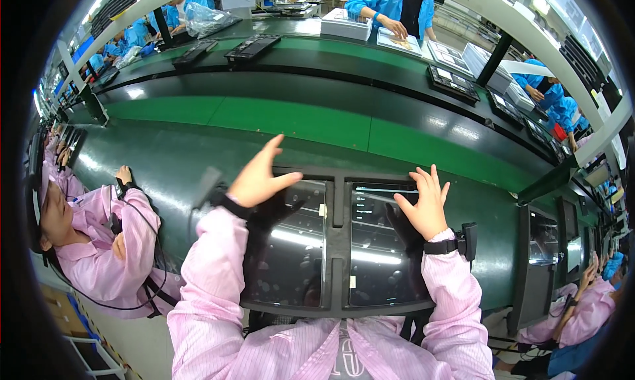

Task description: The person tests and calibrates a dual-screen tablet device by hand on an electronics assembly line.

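Two tablets lie side by side, screens up, in a black tray [338,261] at the table edge close to my body. The left tablet [288,261] has a dark, glossy screen with light glare and smudges. Lines of small text and a bright bar show near the top of the right tablet [383,238]. Above the upper left part of the left tablet is my left hand [259,176], fingers spread and nothing in it. My right hand [427,205] hovers by the upper right corner of the right tablet, fingers apart and holding nothing. Black bands circle both wrists.
A co-worker in pink [109,234] sits at my left, arms on the green table [165,162]. Beyond it runs a dark conveyor [264,92] carrying black trays [253,47]. Across it, a person in blue [390,9] handles flat parts. More trays [539,248] stand at the right.
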Demonstrator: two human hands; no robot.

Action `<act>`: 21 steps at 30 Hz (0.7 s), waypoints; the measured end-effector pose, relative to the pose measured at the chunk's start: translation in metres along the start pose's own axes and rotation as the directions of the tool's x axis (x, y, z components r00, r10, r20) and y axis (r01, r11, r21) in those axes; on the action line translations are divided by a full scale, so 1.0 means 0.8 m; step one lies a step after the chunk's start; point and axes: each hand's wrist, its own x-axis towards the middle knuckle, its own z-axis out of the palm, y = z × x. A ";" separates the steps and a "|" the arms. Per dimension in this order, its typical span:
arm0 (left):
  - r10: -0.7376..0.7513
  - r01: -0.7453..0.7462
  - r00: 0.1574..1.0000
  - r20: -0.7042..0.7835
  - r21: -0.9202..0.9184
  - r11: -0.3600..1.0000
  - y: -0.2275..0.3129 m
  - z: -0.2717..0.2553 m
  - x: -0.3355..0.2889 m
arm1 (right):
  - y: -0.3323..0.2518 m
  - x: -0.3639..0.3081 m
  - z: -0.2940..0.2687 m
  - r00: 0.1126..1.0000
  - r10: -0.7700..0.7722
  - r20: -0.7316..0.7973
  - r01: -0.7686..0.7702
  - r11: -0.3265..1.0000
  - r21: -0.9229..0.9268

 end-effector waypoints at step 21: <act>-0.179 0.165 0.977 -0.112 -0.124 0.978 -0.095 -0.026 -0.081 | 0.014 0.009 0.017 0.991 0.075 0.107 -0.093 0.980 0.177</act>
